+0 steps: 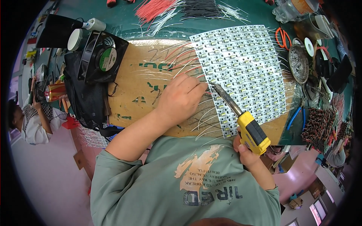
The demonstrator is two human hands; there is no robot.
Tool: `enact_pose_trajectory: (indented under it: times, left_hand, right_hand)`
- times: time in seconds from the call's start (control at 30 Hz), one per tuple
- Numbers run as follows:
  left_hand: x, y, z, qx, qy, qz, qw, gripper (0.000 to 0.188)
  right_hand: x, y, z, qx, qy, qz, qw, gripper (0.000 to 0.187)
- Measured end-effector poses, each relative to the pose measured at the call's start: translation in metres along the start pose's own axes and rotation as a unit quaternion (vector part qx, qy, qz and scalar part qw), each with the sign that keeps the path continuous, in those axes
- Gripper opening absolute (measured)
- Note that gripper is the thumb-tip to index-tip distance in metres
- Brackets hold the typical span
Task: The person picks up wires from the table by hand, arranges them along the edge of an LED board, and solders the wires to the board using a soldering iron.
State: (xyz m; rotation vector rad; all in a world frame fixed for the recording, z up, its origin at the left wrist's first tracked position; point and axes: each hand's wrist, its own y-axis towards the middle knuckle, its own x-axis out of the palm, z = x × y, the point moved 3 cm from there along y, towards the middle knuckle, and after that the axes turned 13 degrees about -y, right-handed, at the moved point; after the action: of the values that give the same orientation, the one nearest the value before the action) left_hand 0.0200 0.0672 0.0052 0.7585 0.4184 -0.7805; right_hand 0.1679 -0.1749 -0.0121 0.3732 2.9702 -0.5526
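- Nearest the person's body, the right hand [244, 150] is low at the bench edge, fingers wrapped round the yellow soldering iron [253, 132], which slants up and leftward.
- The left forearm reaches up across the cardboard [145, 109]; the left hand [183, 94] is knuckles-up, fingers drawn narrowly together by the iron's tip. I can't tell what, if anything, they pinch.
- The sheet of white circuit boards [245, 64] lies on the cardboard right of that hand, wires trailing from its sides; the iron crosses its lower left part.
- Left of the cardboard, a black fan [105, 56] stands by a black mesh bag [85, 94].
- On the right are blue-handled pliers [295, 118], a metal dish [290, 62] and orange-handled scissors [283, 38].
- Farthest off lie red wires [154, 9] and black wires [201, 8].
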Motion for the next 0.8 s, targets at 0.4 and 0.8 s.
enact_pose_trajectory:
  times: [0.4, 0.8]
  left_hand:
    - [-0.001, 0.001, 0.001, 0.001, -0.002, -0.003, 1.000, 0.027]
    - [0.000, -0.001, 0.001, 0.002, 0.003, -0.004, 1.000, 0.027]
  right_hand:
    - [0.006, 0.001, 0.000, -0.020, -0.066, 0.038, 0.997, 0.055]
    - [0.002, 0.003, -0.010, 0.029, 0.035, 0.004, 0.999, 0.005]
